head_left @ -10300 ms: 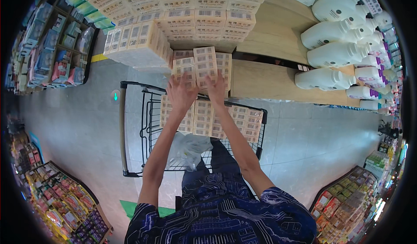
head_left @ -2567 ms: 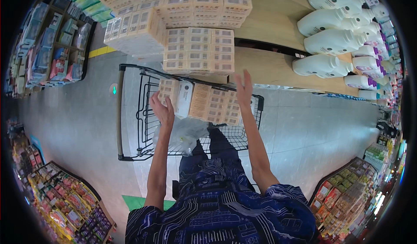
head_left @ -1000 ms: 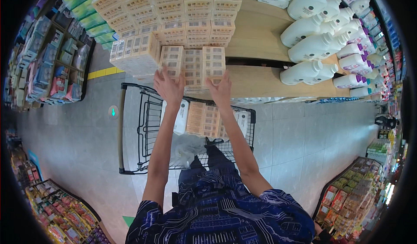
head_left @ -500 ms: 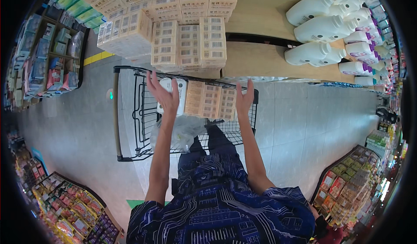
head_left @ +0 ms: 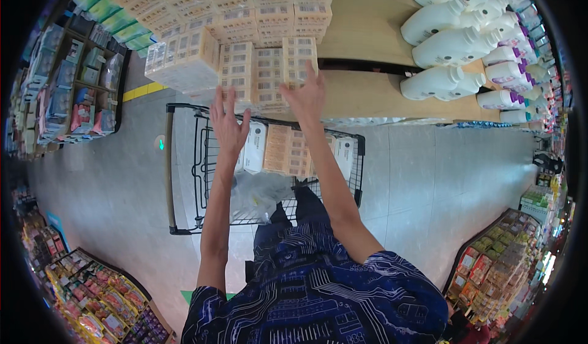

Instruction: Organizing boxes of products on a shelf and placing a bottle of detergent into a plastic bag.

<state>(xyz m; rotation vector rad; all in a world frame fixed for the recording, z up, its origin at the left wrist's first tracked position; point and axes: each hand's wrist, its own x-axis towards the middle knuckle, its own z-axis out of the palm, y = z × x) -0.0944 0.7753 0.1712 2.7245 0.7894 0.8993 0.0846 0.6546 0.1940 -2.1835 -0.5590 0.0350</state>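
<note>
Both my hands reach forward over the cart to a stack of cream-coloured, film-wrapped small-box packs (head_left: 237, 59). My left hand (head_left: 229, 128) is open, its fingertips at the lower front of the left pack in the front row. Fingers apart, my right hand (head_left: 307, 98) is in front of the right pack of that row. Whether either hand touches the packs I cannot tell. Below, in the black wire shopping cart (head_left: 169, 166), lie orange wrapped packs (head_left: 278, 148), partly hidden by my right forearm. A white container (head_left: 254, 145) and a white package (head_left: 345, 156) flank them.
A clear plastic bag (head_left: 257, 197) lies in the cart's near side. To the right of the stack, wooden shelves (head_left: 358, 93) carry white jugs (head_left: 432, 83). Display racks of packaged goods (head_left: 92, 80) stand at the left, with more stands (head_left: 490, 258) at the lower right.
Both hands have moved from above the cart's contents forward to the stacked packs. The right hand swung inward to the left. The white package at the cart's right end has come into view.
</note>
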